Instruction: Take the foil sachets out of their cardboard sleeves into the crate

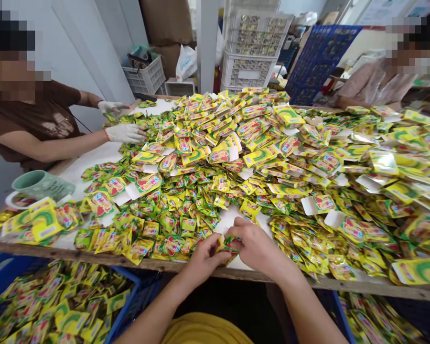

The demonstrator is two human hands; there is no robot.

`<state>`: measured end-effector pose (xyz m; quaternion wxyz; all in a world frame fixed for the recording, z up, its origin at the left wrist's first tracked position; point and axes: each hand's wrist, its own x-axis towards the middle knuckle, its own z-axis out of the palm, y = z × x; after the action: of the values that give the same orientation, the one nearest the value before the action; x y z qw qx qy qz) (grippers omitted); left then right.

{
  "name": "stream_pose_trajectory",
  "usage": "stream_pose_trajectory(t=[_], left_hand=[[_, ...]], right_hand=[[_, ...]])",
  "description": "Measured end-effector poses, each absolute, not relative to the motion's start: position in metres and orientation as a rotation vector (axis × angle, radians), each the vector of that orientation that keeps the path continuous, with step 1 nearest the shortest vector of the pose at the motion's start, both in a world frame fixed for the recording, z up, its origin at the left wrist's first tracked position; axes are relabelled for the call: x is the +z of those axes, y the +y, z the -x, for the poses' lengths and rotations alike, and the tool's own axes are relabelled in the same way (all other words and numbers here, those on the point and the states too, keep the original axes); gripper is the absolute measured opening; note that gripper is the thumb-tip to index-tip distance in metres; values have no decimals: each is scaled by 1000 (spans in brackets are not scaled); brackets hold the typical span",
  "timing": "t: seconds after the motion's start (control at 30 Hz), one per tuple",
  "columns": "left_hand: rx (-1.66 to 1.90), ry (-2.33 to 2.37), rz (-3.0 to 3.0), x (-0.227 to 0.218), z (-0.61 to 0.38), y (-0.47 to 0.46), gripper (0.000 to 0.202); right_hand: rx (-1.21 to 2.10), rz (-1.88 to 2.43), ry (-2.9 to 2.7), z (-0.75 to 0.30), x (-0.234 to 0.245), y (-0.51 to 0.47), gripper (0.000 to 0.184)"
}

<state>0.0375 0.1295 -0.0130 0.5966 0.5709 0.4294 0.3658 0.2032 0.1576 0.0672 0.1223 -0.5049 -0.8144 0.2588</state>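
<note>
My left hand (208, 258) is closed near the table's front edge, around a small yellow pack (220, 242) that the fingers mostly hide. Right beside it, my right hand (256, 243) pinches a small green and red sachet (231, 242) close to the yellow pack. Loose green and yellow sachets (186, 224) lie heaped to the left of my hands. More yellow sachets (301, 243) are spread to the right. Behind them rises a large pile of flat yellow cartons (254, 129), several with white flaps sticking out.
Blue crates (127, 306) with filled packs stand below the table edge (129, 263). A green mug (43, 185) is at the left. One co-worker's gloved hand (125, 134) touches the pile; another person (372, 81) sits far right. White crates (251, 67) are stacked behind.
</note>
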Motion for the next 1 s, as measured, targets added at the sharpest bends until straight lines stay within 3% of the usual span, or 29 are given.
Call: stream_pose_trajectory(t=[0.27, 0.53, 0.67, 0.87, 1.0], left_hand=[[899, 972, -1236, -8, -33, 131, 32], [949, 983, -1170, 0, -38, 124, 29], [926, 955, -1219, -3, -38, 124, 28], [821, 1023, -1272, -6, -24, 126, 28], [871, 972, -1128, -2, -21, 123, 31]], right_hand=[[408, 1386, -2352, -194, 51, 142, 15], [500, 1189, -2285, -207, 51, 143, 23], [471, 1231, -2250, -208, 49, 140, 19], [858, 1250, -2254, -214, 41, 127, 21], [1115, 1298, -1510, -213, 24, 113, 14]])
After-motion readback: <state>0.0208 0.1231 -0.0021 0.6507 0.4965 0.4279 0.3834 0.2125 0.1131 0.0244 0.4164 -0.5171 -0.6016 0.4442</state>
